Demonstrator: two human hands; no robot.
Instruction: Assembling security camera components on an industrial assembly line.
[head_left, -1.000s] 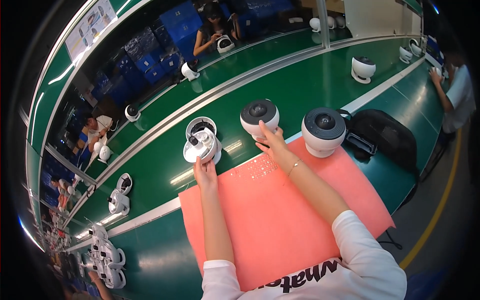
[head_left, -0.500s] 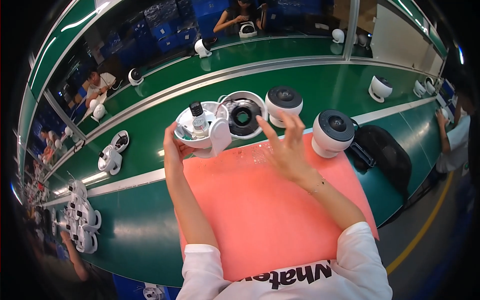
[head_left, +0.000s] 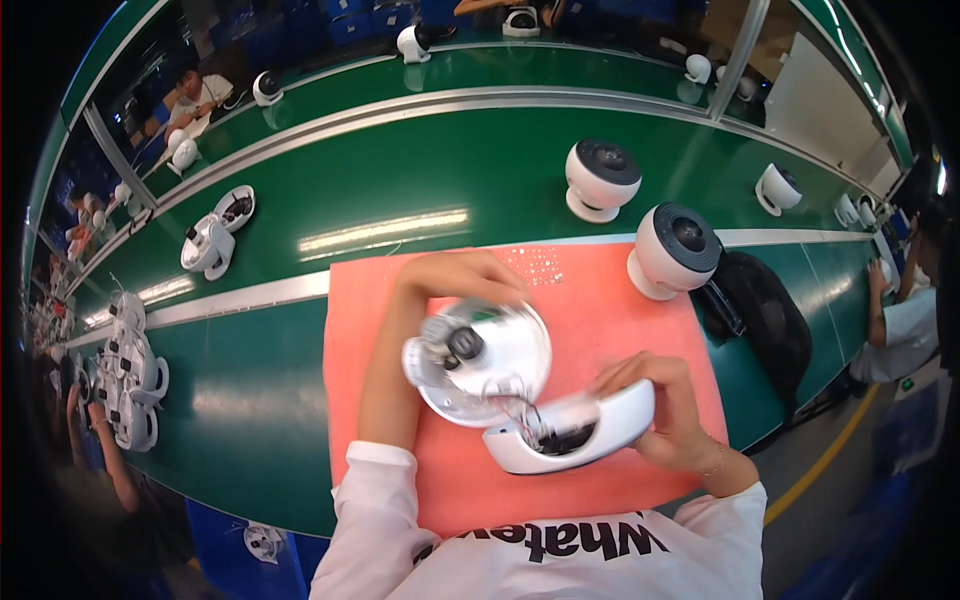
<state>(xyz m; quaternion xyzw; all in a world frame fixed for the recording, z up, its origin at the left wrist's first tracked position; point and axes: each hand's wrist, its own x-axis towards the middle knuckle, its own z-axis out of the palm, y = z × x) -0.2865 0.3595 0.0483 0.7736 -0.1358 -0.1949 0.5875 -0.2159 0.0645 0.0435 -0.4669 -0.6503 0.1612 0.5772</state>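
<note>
The opened white camera housing is in two parts joined by thin wires [head_left: 518,412], above the pink mat [head_left: 370,300]. My left hand [head_left: 465,274], bent round the far rim, holds the round base half [head_left: 515,355], blurred by motion. A black cylindrical lens module [head_left: 465,344] stands inside it. In my right hand [head_left: 655,405] is the other half, a white front shell [head_left: 590,440] tilted on edge, fingers closed on its right end. Its dark inside is partly visible. My left fingertips are partly smeared.
Two assembled white cameras with black faces, one [head_left: 603,178] on the green belt and one [head_left: 676,250] on the mat's far right corner, stand beyond my hands. A black pouch [head_left: 765,320] lies at right. Several open housings [head_left: 130,385] sit at left; co-workers sit around.
The opened housing has come off the green belt, nearer to me over the mat, and turned. My right hand has moved from the assembled cameras to grip the front shell.
</note>
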